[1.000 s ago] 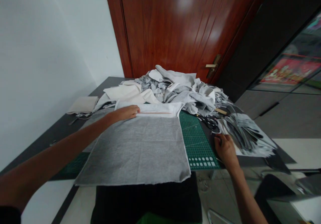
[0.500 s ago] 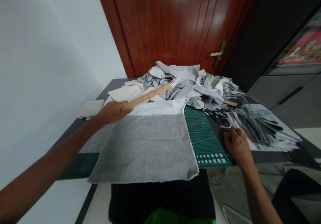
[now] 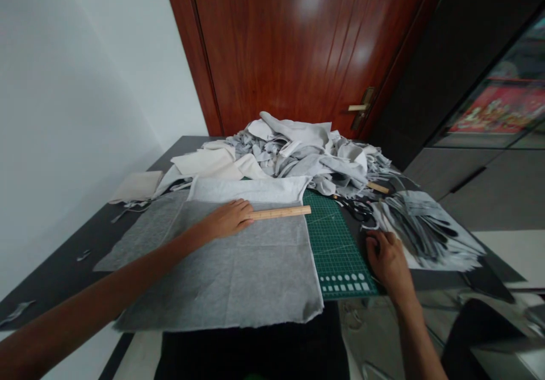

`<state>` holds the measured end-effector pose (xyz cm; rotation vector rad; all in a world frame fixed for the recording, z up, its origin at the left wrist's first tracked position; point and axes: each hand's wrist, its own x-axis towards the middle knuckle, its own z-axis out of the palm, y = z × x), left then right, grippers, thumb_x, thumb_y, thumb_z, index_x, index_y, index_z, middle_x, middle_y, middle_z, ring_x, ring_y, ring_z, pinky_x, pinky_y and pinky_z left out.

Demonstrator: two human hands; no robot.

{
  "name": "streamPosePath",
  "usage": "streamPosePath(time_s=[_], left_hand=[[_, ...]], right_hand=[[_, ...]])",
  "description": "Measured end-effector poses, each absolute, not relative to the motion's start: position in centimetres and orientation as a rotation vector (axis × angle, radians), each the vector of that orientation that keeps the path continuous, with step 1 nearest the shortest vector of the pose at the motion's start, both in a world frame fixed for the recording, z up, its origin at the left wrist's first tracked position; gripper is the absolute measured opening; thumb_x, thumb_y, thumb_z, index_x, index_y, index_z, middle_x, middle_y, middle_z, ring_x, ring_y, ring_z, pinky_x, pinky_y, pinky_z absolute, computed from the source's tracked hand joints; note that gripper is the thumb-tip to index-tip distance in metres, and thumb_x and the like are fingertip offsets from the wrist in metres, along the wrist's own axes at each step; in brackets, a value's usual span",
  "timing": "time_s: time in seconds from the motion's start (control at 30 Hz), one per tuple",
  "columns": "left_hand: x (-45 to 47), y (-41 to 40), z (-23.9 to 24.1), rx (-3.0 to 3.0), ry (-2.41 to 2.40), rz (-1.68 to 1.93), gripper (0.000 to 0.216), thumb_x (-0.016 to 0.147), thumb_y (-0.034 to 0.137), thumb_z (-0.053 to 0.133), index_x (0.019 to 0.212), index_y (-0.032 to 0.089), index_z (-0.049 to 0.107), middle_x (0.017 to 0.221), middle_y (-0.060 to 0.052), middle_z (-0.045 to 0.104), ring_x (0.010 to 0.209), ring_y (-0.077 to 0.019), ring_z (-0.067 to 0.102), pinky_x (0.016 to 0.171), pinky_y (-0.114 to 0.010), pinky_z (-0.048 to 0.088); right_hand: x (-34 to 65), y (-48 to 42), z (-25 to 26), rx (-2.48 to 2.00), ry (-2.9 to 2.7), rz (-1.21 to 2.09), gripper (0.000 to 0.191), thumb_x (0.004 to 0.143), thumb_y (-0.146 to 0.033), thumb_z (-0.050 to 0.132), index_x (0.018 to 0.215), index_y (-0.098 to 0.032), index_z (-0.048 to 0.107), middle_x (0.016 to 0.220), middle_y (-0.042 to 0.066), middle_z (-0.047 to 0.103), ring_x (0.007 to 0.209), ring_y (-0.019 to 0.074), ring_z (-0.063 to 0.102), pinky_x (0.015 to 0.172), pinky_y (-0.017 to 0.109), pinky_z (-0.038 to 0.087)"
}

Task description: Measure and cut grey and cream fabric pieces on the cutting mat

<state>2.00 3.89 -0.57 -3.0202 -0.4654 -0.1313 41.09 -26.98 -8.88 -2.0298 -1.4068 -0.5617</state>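
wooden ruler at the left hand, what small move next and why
Probably turn the ruler slightly with the left hand until it parallels the white band; over the grey cloth, its right end looks nearer the band than the part beside the hand.

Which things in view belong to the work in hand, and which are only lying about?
Seemingly in use:
wooden ruler, in the left hand
grey cloth, beneath the ruler
green cutting mat, partly under the grey cloth

Probably just lying about:
fabric heap, at the back
folded cloth, far left
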Motion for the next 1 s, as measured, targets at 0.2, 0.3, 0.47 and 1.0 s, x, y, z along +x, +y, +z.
streamPosePath(time_s=[0.2,0.3,0.47,1.0], left_hand=[[0.5,5.9,-1.3,-3.042,-0.500,-0.119,0.028,0.112,0.032,0.047,0.126,0.017,0.066,0.117,-0.012,0.068,0.109,-0.0264,0.062,0.099,-0.039,0.047],[-0.5,6.5,-1.6,-3.064,-0.525,-0.134,0.029,0.112,0.030,0.047,0.130,0.016,0.066,0.124,-0.013,0.068,0.113,-0.0279,0.061,0.101,-0.041,0.047],[-0.8,6.2,-2.2,-3.122,-0.531,-0.197,0.031,0.111,0.028,0.049,0.137,0.016,0.063,0.132,-0.013,0.065,0.119,-0.0281,0.061,0.103,-0.040,0.049],[0.1,5.4,-3.3,-3.200,-0.642,-0.577,0.034,0.112,0.032,0.049,0.131,0.018,0.074,0.119,-0.011,0.068,0.114,-0.0246,0.061,0.105,-0.040,0.052]], right_hand=[[41.2,-27.0,-8.9,-2.019,-1.370,-0.541,0.024,0.103,-0.030,0.050,0.109,-0.019,0.070,0.098,0.014,0.066,0.091,0.0319,0.061,0.087,0.047,0.052],[41.2,-27.0,-8.9,-2.026,-1.369,-0.538,0.024,0.103,-0.029,0.049,0.109,-0.020,0.070,0.098,0.014,0.066,0.091,0.0318,0.061,0.087,0.047,0.052],[41.2,-27.1,-8.9,-2.033,-1.370,-0.524,0.025,0.103,-0.029,0.049,0.109,-0.019,0.071,0.099,0.015,0.066,0.090,0.0315,0.062,0.086,0.047,0.052],[41.7,-27.3,-9.3,-2.007,-1.365,-0.536,0.027,0.103,-0.033,0.049,0.107,-0.018,0.071,0.096,0.014,0.065,0.093,0.0330,0.062,0.089,0.049,0.053]])
